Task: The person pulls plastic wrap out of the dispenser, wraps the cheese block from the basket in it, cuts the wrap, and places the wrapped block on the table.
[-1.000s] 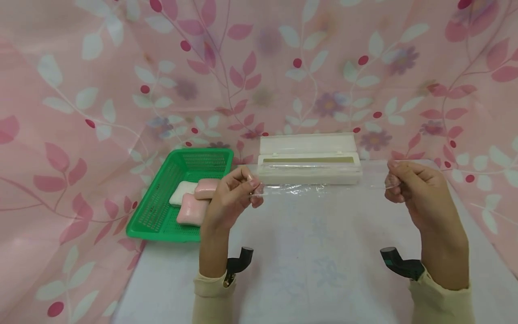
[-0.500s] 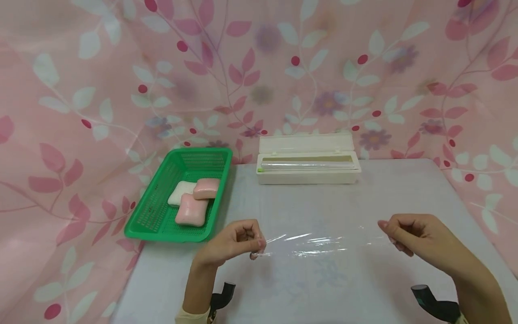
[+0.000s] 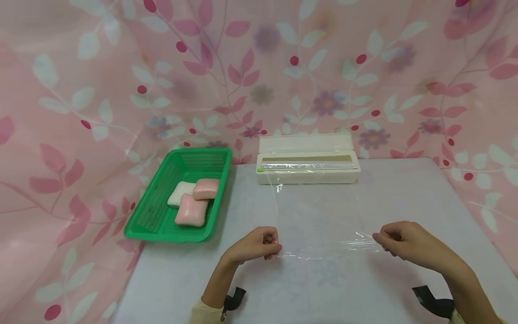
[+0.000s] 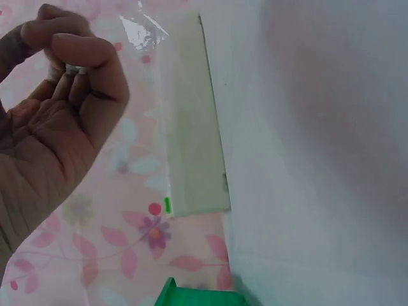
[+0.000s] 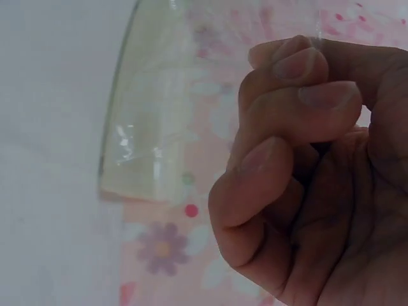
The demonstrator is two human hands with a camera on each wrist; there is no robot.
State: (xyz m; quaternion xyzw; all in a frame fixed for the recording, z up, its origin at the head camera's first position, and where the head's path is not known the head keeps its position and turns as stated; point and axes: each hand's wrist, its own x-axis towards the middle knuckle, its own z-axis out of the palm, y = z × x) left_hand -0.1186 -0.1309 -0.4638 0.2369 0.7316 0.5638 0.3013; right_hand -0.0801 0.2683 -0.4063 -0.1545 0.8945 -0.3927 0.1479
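Note:
A clear sheet of plastic wrap (image 3: 315, 225) stretches between my two hands and runs back to the roll (image 3: 307, 164) in the long white wrap box (image 3: 309, 177). My left hand (image 3: 256, 245) pinches the sheet's near left corner between thumb and curled fingers. At the near right corner, my right hand (image 3: 408, 245) pinches the film, creasing it beside the fingertips. The box's lid (image 3: 305, 143) is tipped back at the rear, and a green tab (image 3: 260, 170) shows at its left end. In the right wrist view, the curled right hand (image 5: 299, 153) has film at its fingertips.
To the left stands a green plastic basket (image 3: 151, 236) holding a white bar of soap (image 3: 180, 192) and two pink bars (image 3: 191, 210). A white cloth (image 3: 413, 193) covers the table. A floral pink curtain (image 3: 323, 67) hangs behind it.
Both hands have come down and toward me from the box, drawing the film out from the roll. Over the last half second, the left hand has shifted slightly right, and the sheet is spread wider.

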